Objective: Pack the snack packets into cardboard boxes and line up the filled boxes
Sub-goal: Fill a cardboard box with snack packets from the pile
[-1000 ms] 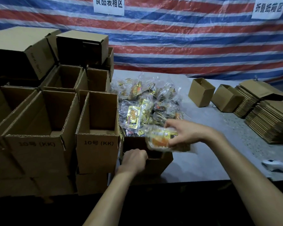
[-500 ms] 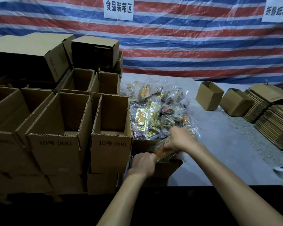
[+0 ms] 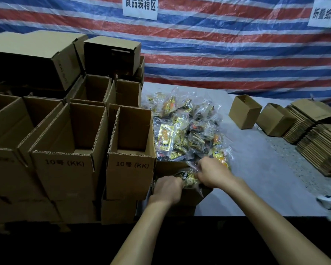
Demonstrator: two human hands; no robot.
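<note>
Left hand [image 3: 167, 189] is gripping the cardboard box [image 3: 191, 198] at the table's [image 3: 256, 188] near edge, steadying it as right hand [image 3: 212, 174] is pinching 1 snack packet [image 3: 188, 178] inside.

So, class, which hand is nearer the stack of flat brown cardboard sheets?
Right. The right hand, holding a yellow snack packet over the small brown cardboard box, is left of the stack; the left hand, gripping that box, further left.
</note>
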